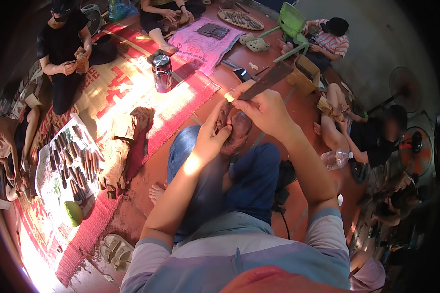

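Above my lap, my two hands meet. My right hand (259,107) is closed around the lower end of a broad dark blade (271,79), which points up and to the right. At its fingertips, beside the left fingers, sits a small bright yellow piece (229,97) whose kind I cannot make out. My left hand (214,129) has its fingers bent against a brown, wrinkled, leathery-looking piece (240,131) above my knees. The fingers hide part of that piece, and whether they also grip the yellow bit is unclear.
A red patterned mat (127,78) lies to the left, bearing a dark thermos (162,73), brown cloth (117,156) and several knives (73,163). Ahead are a pink sack (205,46) and a green chair (291,27). Other people sit around; a plastic bottle (336,159) lies right.
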Demonstrator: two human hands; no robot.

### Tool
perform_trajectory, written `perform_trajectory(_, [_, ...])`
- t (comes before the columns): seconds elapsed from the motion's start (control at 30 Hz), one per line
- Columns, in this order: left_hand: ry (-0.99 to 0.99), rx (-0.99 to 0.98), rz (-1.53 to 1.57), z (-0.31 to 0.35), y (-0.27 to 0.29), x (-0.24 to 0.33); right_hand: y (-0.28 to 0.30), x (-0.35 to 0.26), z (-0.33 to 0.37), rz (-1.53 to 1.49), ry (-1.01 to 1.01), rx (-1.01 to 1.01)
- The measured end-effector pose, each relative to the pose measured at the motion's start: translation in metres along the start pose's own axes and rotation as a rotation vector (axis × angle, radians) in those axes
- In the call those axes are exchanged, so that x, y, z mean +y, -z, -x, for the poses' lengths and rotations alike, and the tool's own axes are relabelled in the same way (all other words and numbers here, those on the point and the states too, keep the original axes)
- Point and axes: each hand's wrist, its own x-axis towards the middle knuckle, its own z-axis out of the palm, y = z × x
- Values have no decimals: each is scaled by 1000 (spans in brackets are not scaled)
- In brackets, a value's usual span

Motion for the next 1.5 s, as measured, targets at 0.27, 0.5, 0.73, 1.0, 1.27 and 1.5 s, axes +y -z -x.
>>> perform_trajectory(0.27, [-24,42,-109,-1,1,-1,3,-12,-1,-7,-58,-47])
perform_trajectory(0.5, [11,30,-132,0,4,-10,-14,-12,-2,316,155,-126])
perform_trajectory(0.73, [-26,54,-87,-2,-2,-8,-5,-13,-15,206,101,5])
perform_trajectory(1.0, [60,-53,-53,-5,6,-10,-10,-19,-9,353,152,-132])
perform_trajectory(1.27, [22,-18,-86,-3,1,-4,-2,-23,-27,243,79,-262])
perform_trajectory(1.5, [-13,11,-98,-4,2,-14,-5,-19,-38,361,18,-330])
